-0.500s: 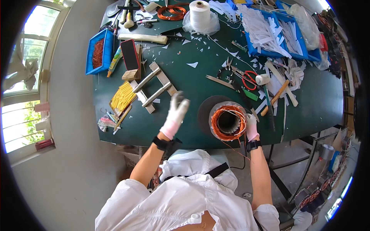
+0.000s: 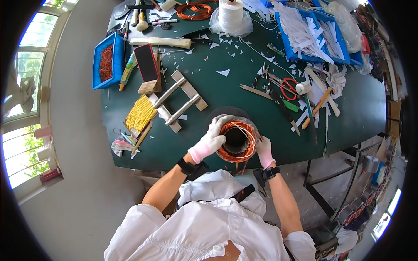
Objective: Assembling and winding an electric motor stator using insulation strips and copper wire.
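Observation:
A motor stator (image 2: 235,155) wound with orange copper wire stands at the table's front edge, its round bore facing up. White lacing and pale insulation show around its coil ends. My left hand (image 2: 212,138), in a white and pink glove, grips the left rim, with the thumb close to the bore. Against the right side is my right hand (image 2: 264,151), gloved the same way, its fingers partly hidden behind the stator. Behind and partly under the stator lies a dark round disc (image 2: 237,112). Copper leads hang from its near side.
A metal frame with two rollers (image 2: 183,108) lies left, near yellow sleeves (image 2: 141,114) and a propped phone (image 2: 146,63). Scissors (image 2: 288,89), pliers and a mallet (image 2: 303,88) lie right. Blue bins (image 2: 116,61) stand left and far right. A white thread spool (image 2: 230,17) stands at the back.
My left hand has come down from the open air onto the stator's left rim. The stator has shifted left and turned, with my right hand moving along on its right side.

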Motion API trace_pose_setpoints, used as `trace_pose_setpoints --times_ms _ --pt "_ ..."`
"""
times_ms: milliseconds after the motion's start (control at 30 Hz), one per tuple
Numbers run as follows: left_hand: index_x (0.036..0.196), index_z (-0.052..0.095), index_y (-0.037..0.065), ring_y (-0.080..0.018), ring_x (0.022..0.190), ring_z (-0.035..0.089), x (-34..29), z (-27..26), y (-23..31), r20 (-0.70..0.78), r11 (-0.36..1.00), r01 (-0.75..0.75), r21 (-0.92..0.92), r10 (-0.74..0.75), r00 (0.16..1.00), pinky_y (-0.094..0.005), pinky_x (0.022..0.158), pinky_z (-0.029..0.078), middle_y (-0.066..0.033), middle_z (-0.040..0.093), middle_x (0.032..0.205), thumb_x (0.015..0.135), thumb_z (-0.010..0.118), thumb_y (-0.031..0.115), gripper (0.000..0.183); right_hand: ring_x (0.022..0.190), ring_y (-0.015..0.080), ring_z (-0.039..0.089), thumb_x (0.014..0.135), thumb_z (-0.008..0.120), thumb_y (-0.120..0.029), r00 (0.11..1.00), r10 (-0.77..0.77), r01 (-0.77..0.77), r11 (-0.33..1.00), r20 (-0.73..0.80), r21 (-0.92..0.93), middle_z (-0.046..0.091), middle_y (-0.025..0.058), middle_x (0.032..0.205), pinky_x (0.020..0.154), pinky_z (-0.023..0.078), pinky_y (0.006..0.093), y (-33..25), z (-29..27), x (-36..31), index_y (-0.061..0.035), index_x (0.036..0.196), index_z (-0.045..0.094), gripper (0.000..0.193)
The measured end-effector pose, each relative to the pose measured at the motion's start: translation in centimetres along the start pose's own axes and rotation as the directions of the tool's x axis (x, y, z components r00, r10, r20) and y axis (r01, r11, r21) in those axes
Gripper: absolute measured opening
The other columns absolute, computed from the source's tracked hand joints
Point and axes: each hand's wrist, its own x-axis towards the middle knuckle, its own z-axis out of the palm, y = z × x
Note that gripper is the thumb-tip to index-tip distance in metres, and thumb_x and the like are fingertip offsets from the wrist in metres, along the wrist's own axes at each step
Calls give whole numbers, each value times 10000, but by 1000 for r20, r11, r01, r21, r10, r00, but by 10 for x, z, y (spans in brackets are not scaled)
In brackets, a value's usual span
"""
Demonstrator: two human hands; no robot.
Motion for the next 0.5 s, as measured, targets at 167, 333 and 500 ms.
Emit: trace_pose_setpoints --times_ms 167,333,500 --pt "1377 269 47 -241 1294 326 20 -46 3 85 954 -7 -301 34 996 -335 1099 221 -151 352 1358 649 485 -77 770 652 98 584 871 549 -117 990 82 -92 993 113 78 637 65 777 573 472 248 -27 19 -24 36 967 614 191" --pt "1365 295 32 -248 1292 342 -43 -27 -37 -492 862 -60 -504 -230 840 -338 1060 285 -132 370 1359 784 487 -7 613 666 78 576 894 490 -88 981 -36 18 996 190 92 613 45 786 610 476 228 -41 -29 -7 4 1089 552 224" --pt "1441 45 43 -318 1322 257 -112 51 -29 -459 939 96 -330 -249 853 -383 1065 281 -184 207 1429 719 633 113 934 923 180 604 893 511 -115 847 -451 435 892 280 123 619 126 1034 833 472 296 -121 -28 4 3 1188 501 318"
